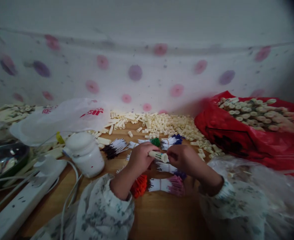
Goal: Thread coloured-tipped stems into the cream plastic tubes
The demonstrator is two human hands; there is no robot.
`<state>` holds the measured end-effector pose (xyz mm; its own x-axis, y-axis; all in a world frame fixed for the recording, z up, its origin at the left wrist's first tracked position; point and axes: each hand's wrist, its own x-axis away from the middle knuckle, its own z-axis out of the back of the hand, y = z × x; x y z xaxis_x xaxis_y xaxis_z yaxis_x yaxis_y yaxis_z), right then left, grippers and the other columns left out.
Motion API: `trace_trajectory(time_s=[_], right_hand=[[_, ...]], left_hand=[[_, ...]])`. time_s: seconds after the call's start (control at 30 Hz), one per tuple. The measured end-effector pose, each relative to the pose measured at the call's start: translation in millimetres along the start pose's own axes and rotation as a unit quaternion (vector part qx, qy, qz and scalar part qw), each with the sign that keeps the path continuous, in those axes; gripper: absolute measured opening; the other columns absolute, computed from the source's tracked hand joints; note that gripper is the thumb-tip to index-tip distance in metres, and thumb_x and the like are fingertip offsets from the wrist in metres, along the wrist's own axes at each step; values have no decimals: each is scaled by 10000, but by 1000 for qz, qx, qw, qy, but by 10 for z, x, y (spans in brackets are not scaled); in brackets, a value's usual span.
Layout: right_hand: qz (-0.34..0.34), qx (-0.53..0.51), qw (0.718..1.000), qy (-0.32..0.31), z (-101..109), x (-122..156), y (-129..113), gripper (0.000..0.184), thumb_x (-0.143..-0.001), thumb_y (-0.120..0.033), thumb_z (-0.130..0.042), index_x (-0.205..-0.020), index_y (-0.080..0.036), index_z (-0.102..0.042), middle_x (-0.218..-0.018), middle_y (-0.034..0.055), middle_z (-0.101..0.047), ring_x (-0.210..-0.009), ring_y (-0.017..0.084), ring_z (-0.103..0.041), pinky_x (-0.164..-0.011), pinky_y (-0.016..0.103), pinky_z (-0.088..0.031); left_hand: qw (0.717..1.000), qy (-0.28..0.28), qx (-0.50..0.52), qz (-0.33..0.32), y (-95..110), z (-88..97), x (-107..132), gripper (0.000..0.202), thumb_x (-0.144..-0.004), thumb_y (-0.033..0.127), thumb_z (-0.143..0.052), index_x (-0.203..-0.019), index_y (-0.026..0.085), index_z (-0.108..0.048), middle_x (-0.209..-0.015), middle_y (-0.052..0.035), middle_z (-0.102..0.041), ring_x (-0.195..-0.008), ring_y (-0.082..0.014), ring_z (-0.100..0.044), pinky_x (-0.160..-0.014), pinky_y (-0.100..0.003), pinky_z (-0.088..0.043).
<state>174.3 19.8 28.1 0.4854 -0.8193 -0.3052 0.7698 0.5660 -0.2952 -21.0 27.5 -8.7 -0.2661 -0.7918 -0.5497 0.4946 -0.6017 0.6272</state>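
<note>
My left hand (142, 157) is closed around a cream plastic pen barrel (159, 155) with dark slots, its round open end pointing right. Close to that end, my right hand (183, 156) has its fingertips pinched together; anything between them is too small to make out. Around and below the hands lie banded bundles of thin white pen refills with coloured ends: black (115, 148), green (155, 142), blue (172, 141), orange (139, 186) and pink (166, 185). Part of another white bundle (165, 166) shows beneath the hands.
Loose cream pen parts (161, 125) are heaped along the back. A red bag (246, 146) full of pen barrels stands at right, beside clear plastic (251, 170). On the left are a white jar (84, 155), a power strip (24, 200) with cables, and a white plastic bag (62, 120).
</note>
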Motion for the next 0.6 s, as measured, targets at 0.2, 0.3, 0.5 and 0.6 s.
trace_trajectory(time_s=[0.2, 0.3, 0.5, 0.6], right_hand=[[4, -282, 950, 131, -248, 23, 148, 89, -765, -188, -593, -825, -157, -650, -714, 19, -674, -640, 119, -608, -602, 229, -463], [-12, -431, 894, 122, -336, 36, 182, 210, -790, -239, -613, -992, -186, -638, -832, 32, -712, -744, 131, -657, -680, 268, -525], [-37, -482, 865, 136, -362, 75, 129, 137, -817, -312, -618, -860, -194, -673, -798, 16, -703, -714, 121, -643, -667, 261, -529], [-41, -456, 873, 168, -359, 65, 76, 123, -807, -304, -627, -809, -184, -656, -740, 6, -683, -667, 121, -626, -610, 246, -518]], left_hand=[[980, -58, 132, 137, 155, -38, 4, 104, -755, 152, -589, -705, 169, -678, -605, 17, -637, -554, -128, -555, -531, -221, -416], [970, -35, 174, 166, 158, -57, -4, 169, -802, 274, -595, -685, 164, -646, -578, 20, -603, -536, -120, -532, -514, -218, -405], [962, -35, 211, 168, 168, -119, 24, 201, -814, 337, -592, -696, 178, -625, -583, 21, -591, -515, -116, -522, -498, -228, -414], [963, -36, 210, 167, 200, -132, 22, 176, -803, 293, -596, -673, 177, -623, -583, 19, -585, -526, -120, -525, -512, -235, -426]])
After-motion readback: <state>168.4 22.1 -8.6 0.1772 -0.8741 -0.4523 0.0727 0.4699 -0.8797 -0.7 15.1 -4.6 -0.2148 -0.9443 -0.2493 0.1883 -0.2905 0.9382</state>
